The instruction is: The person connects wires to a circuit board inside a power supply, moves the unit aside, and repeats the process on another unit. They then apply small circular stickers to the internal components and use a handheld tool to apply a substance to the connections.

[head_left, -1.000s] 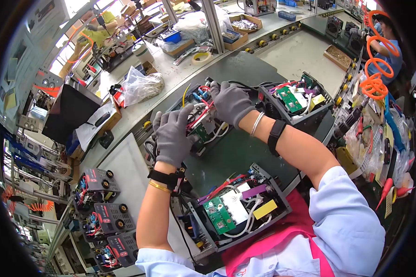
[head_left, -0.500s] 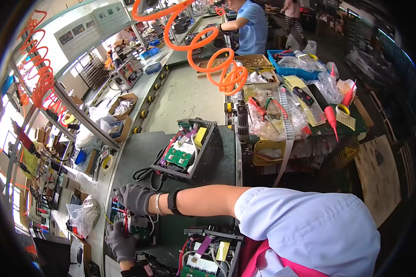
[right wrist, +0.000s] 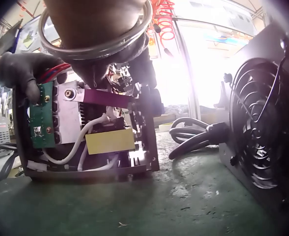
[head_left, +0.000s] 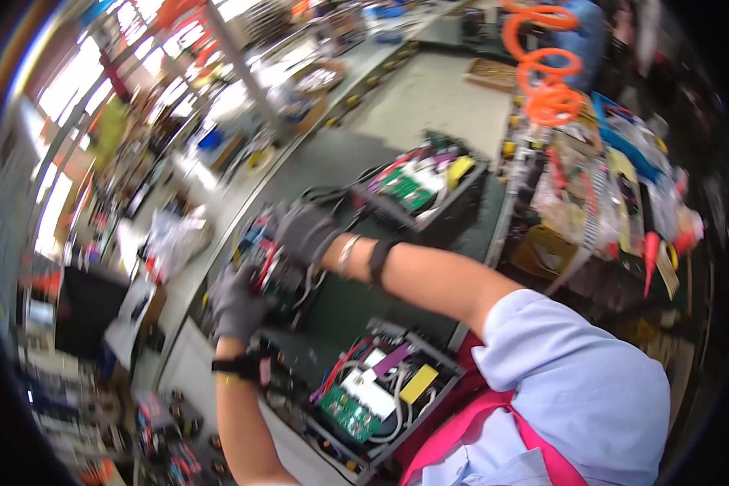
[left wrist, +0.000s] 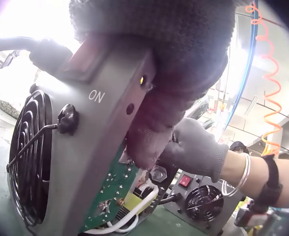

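Note:
My gloved left hand [head_left: 241, 306] lies over the near-left end of an open welding machine [head_left: 287, 301]. In the left wrist view its fingers curl over the top of the grey end panel [left wrist: 97, 123] marked ON, which carries a fan [left wrist: 34, 147]. The right wrist view shows that thumb by a green circuit board [right wrist: 43, 120] and red wires. My gloved right hand [head_left: 306, 233] reaches in at the other end of the same machine, above a purple strip [right wrist: 105, 98] and a yellow label [right wrist: 110, 141]. Its fingertips are mostly hidden behind the wrist.
Another open machine [head_left: 419, 185] with a coiled black cable stands beyond my right hand. A third [head_left: 381, 389] sits close to my body. A plastic bag [head_left: 174, 239] lies on the left bench. An orange coiled hose [head_left: 552, 105] hangs at the upper right.
The head view swung to the right and then partly back, and it is blurred now. Both hands stay at the same machine throughout.

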The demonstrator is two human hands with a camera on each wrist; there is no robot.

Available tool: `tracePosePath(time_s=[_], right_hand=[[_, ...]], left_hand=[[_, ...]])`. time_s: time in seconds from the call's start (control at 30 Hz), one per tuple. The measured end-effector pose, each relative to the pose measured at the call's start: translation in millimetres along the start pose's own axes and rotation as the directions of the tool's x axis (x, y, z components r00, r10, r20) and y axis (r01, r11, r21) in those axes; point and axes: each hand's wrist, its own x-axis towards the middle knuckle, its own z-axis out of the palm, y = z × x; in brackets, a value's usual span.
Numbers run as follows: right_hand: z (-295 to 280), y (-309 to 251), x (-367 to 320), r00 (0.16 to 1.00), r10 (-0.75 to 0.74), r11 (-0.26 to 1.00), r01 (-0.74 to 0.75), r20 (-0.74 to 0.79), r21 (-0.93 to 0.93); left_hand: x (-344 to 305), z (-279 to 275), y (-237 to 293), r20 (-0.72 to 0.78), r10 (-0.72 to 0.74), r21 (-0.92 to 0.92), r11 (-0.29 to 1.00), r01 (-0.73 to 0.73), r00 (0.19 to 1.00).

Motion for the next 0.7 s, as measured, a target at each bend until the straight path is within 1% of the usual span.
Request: tracePosePath(time_s=[0.07, 0.13, 0.2, 0.23, 0.33, 0.37, 0.43, 0.47, 0.5, 0.7], right_hand=[[11, 3, 0, 0.997, 0.021, 1.000, -0.022, -0.072, -0.008], [-9, 8, -8, 0.999, 0.006, 0.996, -0.003, -0.031, 0.089], [-15, 11, -12, 0.999, -0.025, 0.990, 0.029, -0.028, 0.140], [-18, 10, -12, 1.000, -0.020, 0.992, 0.021, -0.010, 0.128], [-12, 11, -10, 0.998, -0.047, 0.998, 0.048, -0.042, 0.033], [-12, 12, -7, 0.999, -0.047, 0.999, 0.047, -0.014, 0.009], [-10, 10, -5, 0.999, -0.040, 0.999, 0.040, -0.016, -0.018], [-10, 10, -2, 0.999, -0.036, 0.999, 0.035, -0.021, -0.034], [-5, 9, -1, 0.997, -0.030, 0.998, 0.026, -0.068, -0.061], [-10, 6, -2, 0.999, 0.038, 0.999, -0.038, -0.015, 0.019]], left_hand=[[-3, -3, 6, -0.035, 0.016, 0.002, 1.000, -0.016, 0.999], [-4, -1, 5, -0.072, 0.025, 0.028, 0.999, -0.023, 0.997], [-5, 2, 2, -0.110, 0.039, 0.008, 0.999, -0.038, 0.993], [-6, 2, 2, -0.120, 0.030, -0.010, 0.999, -0.031, 0.992], [-6, 3, 3, -0.120, 0.032, 0.024, 0.999, -0.030, 0.992], [-7, 2, 4, -0.131, 0.035, 0.021, 0.999, -0.032, 0.991], [-8, 1, 5, -0.114, 0.041, 0.030, 0.999, -0.038, 0.993], [-6, 0, 5, -0.109, 0.048, 0.037, 0.998, -0.044, 0.993], [-5, -1, 5, -0.097, 0.054, 0.057, 0.997, -0.049, 0.994], [-7, 1, 2, -0.106, 0.071, 0.045, 0.997, -0.067, 0.992]])
